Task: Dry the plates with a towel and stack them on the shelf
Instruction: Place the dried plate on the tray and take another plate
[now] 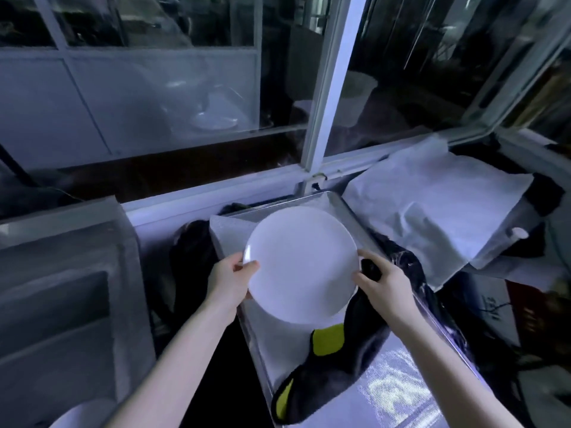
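Note:
A round white plate [301, 264] is held in the air over a metal tray [336, 205], tilted a little toward me. My left hand [230, 279] grips its left rim, thumb on top. My right hand [386, 287] grips the right rim and also holds a dark towel with yellow-green patches [330, 366]. The towel hangs from that hand under the plate and drapes down onto the tray. Under the plate, part of another white plate [279, 329] seems to lie on the tray, mostly hidden.
White cloth or paper [432, 205] covers a surface at the right. A grey cabinet or appliance [61, 288] stands at the left, with a white rounded object [83, 415] at its foot. A window with a white frame [324, 88] runs along the back.

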